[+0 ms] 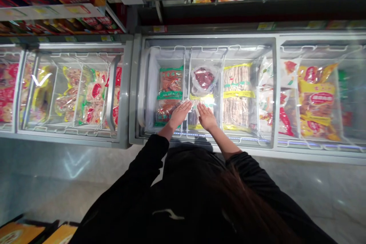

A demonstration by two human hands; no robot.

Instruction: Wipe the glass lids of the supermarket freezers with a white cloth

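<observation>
Reaching into the open chest freezer [286, 154], the person lays both hands flat among its wire-divided compartments. The left hand [180, 113] is spread wide, fingers straight, over the divider between the first and second compartments, and grips nothing. The right hand [206, 117], just beside it and equally open, rests palm down on the yellow-labelled packet [206, 100] in the second compartment. Behind that packet lies a clear bag [203, 79] of dark red meat. The first compartment holds green-edged packets [170, 82] of reddish food. The third holds yellow-banded packets [237, 95] of pale pieces. Further right, under the glass lid [314, 51], lie orange packets [317, 99]. A second freezer [65, 139] on the left is closed and filled with yellow, green and red packs.
</observation>
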